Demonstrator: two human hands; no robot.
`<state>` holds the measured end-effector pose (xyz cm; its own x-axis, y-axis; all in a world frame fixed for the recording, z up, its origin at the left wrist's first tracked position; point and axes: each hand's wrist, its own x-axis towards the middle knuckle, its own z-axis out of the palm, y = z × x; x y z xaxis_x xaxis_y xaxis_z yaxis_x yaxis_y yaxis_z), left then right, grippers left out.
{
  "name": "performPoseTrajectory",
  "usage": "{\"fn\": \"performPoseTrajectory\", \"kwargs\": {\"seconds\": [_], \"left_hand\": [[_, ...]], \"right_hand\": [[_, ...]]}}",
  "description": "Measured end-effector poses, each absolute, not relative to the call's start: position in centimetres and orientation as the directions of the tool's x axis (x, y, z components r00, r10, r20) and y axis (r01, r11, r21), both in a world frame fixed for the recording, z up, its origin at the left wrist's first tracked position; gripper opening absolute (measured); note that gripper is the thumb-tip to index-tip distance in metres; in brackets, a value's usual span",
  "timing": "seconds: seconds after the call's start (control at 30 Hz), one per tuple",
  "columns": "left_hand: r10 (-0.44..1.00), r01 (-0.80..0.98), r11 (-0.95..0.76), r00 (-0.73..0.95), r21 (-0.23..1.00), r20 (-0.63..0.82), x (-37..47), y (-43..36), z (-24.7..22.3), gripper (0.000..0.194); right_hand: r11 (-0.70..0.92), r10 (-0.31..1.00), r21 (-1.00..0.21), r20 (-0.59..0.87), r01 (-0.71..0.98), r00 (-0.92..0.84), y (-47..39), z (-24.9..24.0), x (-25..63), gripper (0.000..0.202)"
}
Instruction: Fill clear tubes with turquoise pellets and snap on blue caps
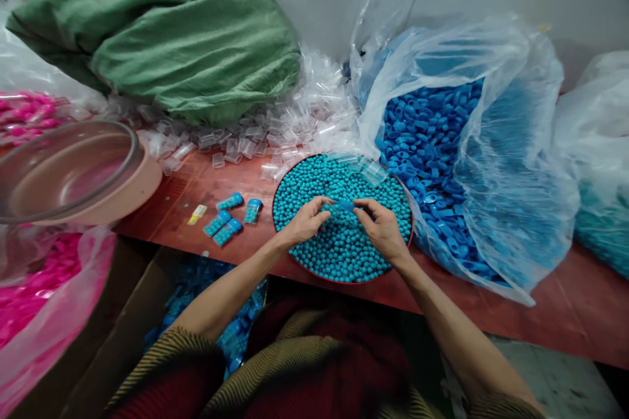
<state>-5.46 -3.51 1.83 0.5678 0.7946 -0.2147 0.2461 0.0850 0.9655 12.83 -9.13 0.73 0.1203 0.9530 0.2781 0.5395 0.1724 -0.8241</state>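
Note:
A round red-rimmed tray (344,255) full of small teal balls stands at the table's front edge. Over its middle, my left hand (313,217) pinches the left end of a small clear container (331,207). My right hand (378,222) has its fingers closed on a blue cap (345,205) at the container's right end. Several clear empty containers (372,170) lie on the balls at the tray's back right. To the left on the table are several filled containers with blue caps (253,211).
An open plastic bag of blue caps (427,137) leans right of the tray. Clear containers (246,144) are heaped behind, under a green sack (187,39). Basins (142,177) stand left. Below the table edge, a box holds blue-capped containers (196,288), beside a bag of pink pieces (44,288).

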Motion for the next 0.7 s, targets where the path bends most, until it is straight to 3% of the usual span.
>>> {"fn": "performPoseTrajectory", "kwargs": {"seconds": [0.2, 0.37, 0.57, 0.7], "left_hand": [[0.818, 0.099, 0.128, 0.553, 0.987, -0.162, -4.2, -4.7, 1.5, 0.052], [0.825, 0.093, 0.158, 0.534, 0.983, -0.184, -4.3, -5.2, 2.0, 0.064], [0.858, 0.062, 0.135, 0.492, 0.989, -0.148, -4.0, -5.9, 1.6, 0.039], [0.884, 0.074, 0.137, 0.441, 0.988, -0.155, -3.9, -6.1, 1.5, 0.034]], "right_hand": [[0.096, 0.957, -0.942, 0.176, 0.322, 0.229, -8.8, 1.1, 10.7, 0.017], [0.145, 0.968, -0.915, 0.21, 0.377, 0.137, -9.2, 1.6, 11.6, 0.016], [0.307, 0.942, -0.813, 0.334, 0.495, -0.035, -9.6, 1.4, 11.9, 0.015], [0.359, 0.931, -0.797, 0.346, 0.485, -0.121, -9.9, 1.6, 12.5, 0.019]]}}
